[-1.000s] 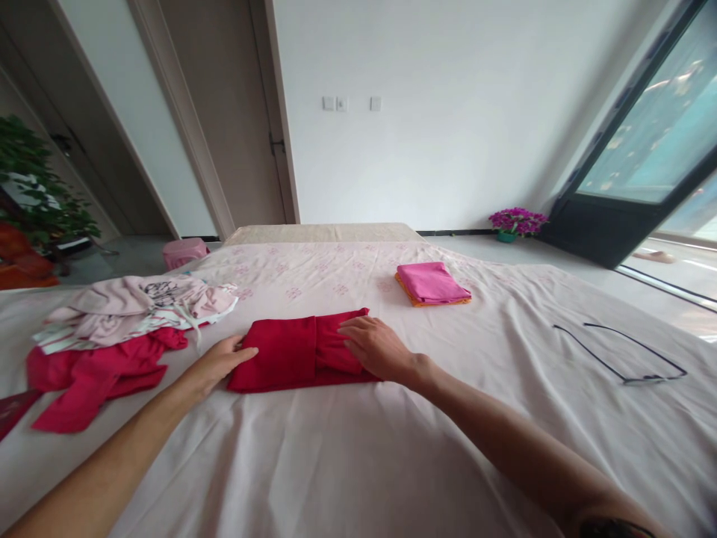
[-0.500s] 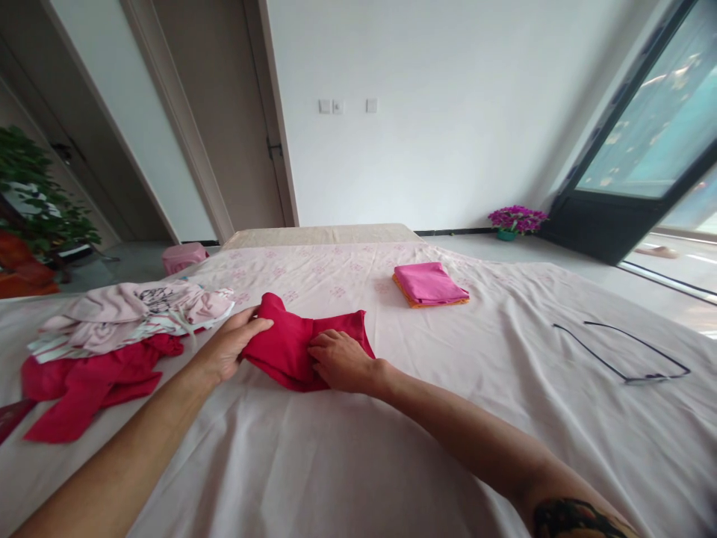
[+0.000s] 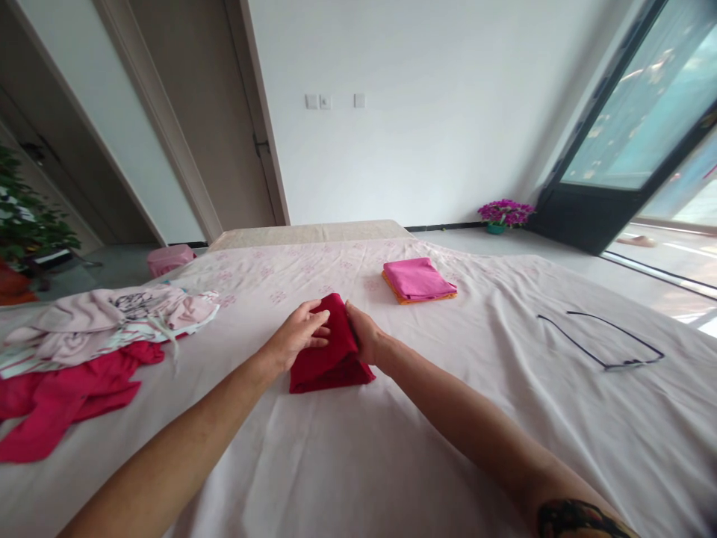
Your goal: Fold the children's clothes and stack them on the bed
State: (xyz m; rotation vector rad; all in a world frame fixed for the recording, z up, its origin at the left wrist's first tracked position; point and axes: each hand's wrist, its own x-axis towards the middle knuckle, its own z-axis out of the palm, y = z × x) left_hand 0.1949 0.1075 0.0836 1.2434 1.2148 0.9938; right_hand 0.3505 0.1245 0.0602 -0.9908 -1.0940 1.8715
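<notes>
A red garment (image 3: 330, 347), folded over into a compact bundle, lies on the bed sheet in front of me; its near edge gapes a little between the layers. My left hand (image 3: 302, 332) is at its left side, fingers apart and stretched over the cloth; whether they touch it I cannot tell. At the right edge my right hand (image 3: 365, 332) grips the same cloth, its fingers partly hidden by the fold. Beyond, a folded pink cloth (image 3: 420, 278) is stacked on a folded orange one (image 3: 429, 300).
A loose heap of pink, white and red clothes (image 3: 106, 321) lies to the left. Eyeglasses (image 3: 608, 366) rest on the sheet (image 3: 448, 403) to the right. Past the bed stand a pink stool (image 3: 171, 259) and a pot of purple flowers (image 3: 506, 214).
The red garment's left part has been folded over to the right, making a smaller bundle. My left hand moved right and loosened; my right hand shifted to the bundle's right edge. The view turned slightly right.
</notes>
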